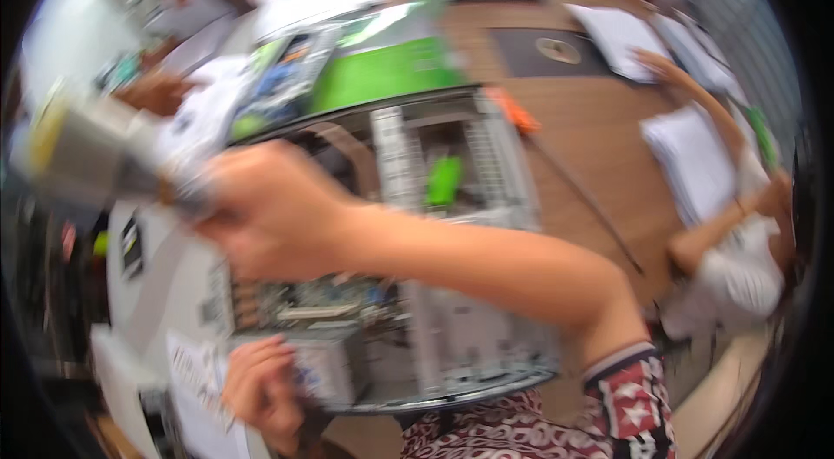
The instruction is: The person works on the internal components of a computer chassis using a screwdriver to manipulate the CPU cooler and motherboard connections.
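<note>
My right hand (274, 211) is closed around the grey narrow end of a blurred brush-like tool (91, 146), whose wide pale body has a yellowish band; its exact kind I cannot make out. Arm and tool cross above an open computer case (478, 329) lying on its side. Inside the case are a circuit board (334, 303), a boxy metal power supply (326, 368) and a bright green piece (444, 181) by the drive bay. Beside the power supply is my left hand (261, 389), loosely bent and smeared a little, with nothing visible in it.
An orange-handled screwdriver (517, 112) with a long shaft lies right of the case. Behind it are a green package (387, 72) and a bagged set of tools (291, 68). Paper stacks (691, 159) lie on the wooden table (573, 164). Several other people sit around it, one's hand (656, 64) on papers.
</note>
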The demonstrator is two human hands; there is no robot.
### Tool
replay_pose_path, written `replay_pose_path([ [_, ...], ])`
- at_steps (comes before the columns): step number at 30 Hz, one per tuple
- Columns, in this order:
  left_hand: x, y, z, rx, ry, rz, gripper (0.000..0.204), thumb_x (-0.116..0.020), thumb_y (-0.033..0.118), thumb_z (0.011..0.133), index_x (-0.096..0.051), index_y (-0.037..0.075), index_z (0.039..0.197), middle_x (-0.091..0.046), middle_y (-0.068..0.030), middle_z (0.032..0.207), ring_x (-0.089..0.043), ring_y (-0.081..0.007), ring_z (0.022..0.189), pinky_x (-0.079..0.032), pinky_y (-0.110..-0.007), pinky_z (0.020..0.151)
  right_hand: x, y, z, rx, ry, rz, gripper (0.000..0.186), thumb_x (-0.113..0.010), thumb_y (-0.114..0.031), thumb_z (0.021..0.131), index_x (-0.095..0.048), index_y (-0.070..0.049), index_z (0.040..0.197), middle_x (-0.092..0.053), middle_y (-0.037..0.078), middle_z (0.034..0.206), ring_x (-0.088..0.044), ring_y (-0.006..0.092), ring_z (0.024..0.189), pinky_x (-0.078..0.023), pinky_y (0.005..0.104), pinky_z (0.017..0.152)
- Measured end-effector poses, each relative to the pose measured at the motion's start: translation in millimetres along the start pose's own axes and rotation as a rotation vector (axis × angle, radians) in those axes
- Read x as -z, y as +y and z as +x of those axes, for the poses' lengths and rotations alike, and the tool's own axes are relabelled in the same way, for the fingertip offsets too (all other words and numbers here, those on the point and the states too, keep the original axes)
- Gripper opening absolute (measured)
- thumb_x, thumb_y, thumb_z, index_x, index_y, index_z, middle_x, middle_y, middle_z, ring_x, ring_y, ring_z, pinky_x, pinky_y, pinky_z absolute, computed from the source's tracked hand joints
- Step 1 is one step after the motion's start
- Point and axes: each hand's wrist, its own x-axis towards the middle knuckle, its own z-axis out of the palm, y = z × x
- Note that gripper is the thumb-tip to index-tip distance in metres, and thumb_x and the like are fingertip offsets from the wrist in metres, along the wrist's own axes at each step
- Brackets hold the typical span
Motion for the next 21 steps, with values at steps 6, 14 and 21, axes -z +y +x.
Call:
replay_pose_path([
  [6,3,22,-9,0.088,-0.123,-0.008,0.049,-0.049,0.034,0.102,-0.065,-0.01,0.088,-0.069,-0.0212,0.091,-0.067,-0.0277,0.084,-0.056,-0.034,0.076,6,-13,-6,-0.008,0.031,0.116,0.013,-0.066,-0.013,0.076,-0.061,-0.004,0.069,-0.061,0.018,0.071,-0.062,0.0399,0.072,-0.049,0.0463,0.064],
  [14,3,60,27,0.059,-0.066,0.341,0.035,-0.052,0.023,0.098,-0.067,-0.006,0.086,-0.069,-0.0183,0.08,-0.066,-0.0305,0.073,-0.054,-0.041,0.067,24,3,6,-0.037,0.168,0.022,0.015,-0.066,-0.014,0.076,-0.061,-0.003,0.067,-0.062,0.019,0.073,-0.062,0.0421,0.074,-0.048,0.0484,0.066],
  [21,-19,-2,161,-0.101,0.021,0.006,0.015,-0.051,0.004,0.096,-0.061,-0.003,0.102,-0.064,-0.0088,0.089,-0.061,-0.0151,0.082,-0.047,-0.029,0.078,49,16,30,0.102,0.369,-0.094,0.019,-0.065,-0.016,0.081,-0.061,0.001,0.076,-0.061,0.021,0.069,-0.061,0.0415,0.067,-0.045,0.0449,0.059],
])
